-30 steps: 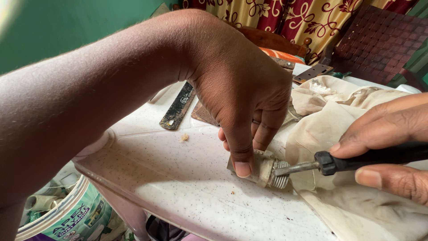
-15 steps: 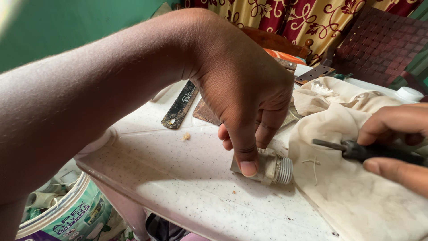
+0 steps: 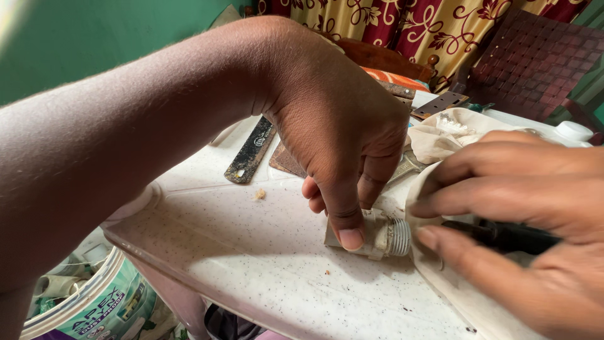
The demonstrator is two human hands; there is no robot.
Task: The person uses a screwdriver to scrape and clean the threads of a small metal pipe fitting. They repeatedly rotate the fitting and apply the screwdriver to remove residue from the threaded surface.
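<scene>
- head view: left hand (image 3: 340, 138) pins a small threaded fitting (image 3: 377, 236) on the speckled table (image 3: 251, 252), thumb clamped over it.
- its threaded end faces right, toward the right hand (image 3: 522, 208), which grips a black-handled tool (image 3: 503, 234) just beside.

Item 1: round bucket (image 3: 94, 302), a paint-type package, at about 8 o'clock in the head view, standing below the edge of the speckled white tabletop (image 3: 251, 252). White rim; the wall carries a printed label in teal-green with a white band and dark lettering. Pale scraps and crumpled material lie inside; the lower part is cut off by the frame.

Item 2: white cap or lid (image 3: 574, 130) at about 2 o'clock, at the far right edge; container below hidden, kind cannot be told.

Signs, screens: none visible.
</scene>
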